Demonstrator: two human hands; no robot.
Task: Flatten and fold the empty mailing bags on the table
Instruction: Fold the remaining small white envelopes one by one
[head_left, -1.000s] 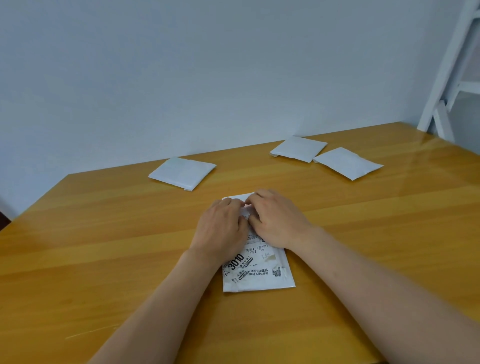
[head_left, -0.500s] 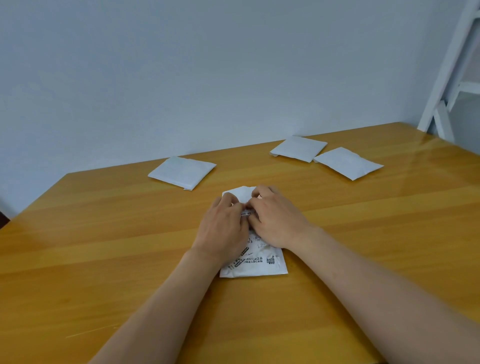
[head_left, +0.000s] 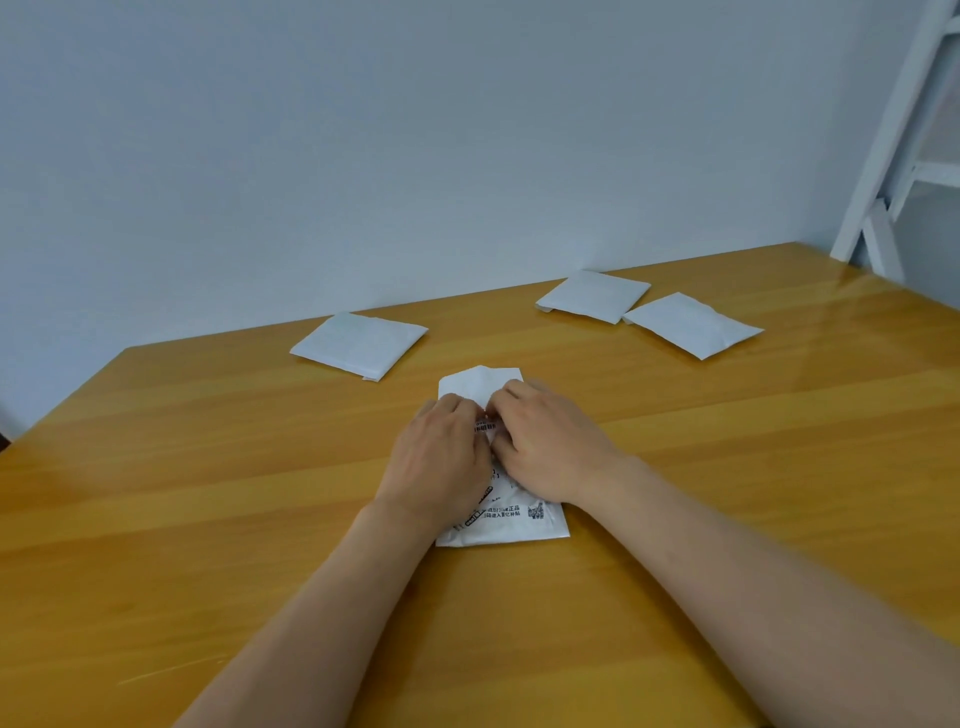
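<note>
At the centre of the wooden table (head_left: 208, 493), 1 white mailing bag (head_left: 511, 522) lies under both hands, its near end flat on the wood and its far end raised in a soft, creased peak just beyond the fingertips. Black print runs across the near part of this bag: a row of Chinese characters, too small to read with certainty, and a small square code at the near right corner. A further scrap of black print shows in the gap between the 2 hands; it is illegible.

Left hand (head_left: 441, 460): palm down on the left half of the bag, fingers bent over the raised fold; whether they pinch the film or only press it cannot be told. Right hand (head_left: 550, 447): palm down on the right half, fingers likewise bent at the fold, knuckles close against those of the left hand; its hold is equally unclear. Both bare forearms reach in from the near edge.

Well apart from the worked bag, 3 folded bags rest toward the far edge, each a plain white, roughly square packet with no print visible. Folded bag, far left (head_left: 358, 345): alone. Folded bag, far centre-right (head_left: 592, 295) and folded bag, far right (head_left: 691, 325): just beside each other, corners nearly touching.

Behind the table stands a plain pale wall (head_left: 415, 156); a white frame (head_left: 893, 156) leans at the far right.
</note>
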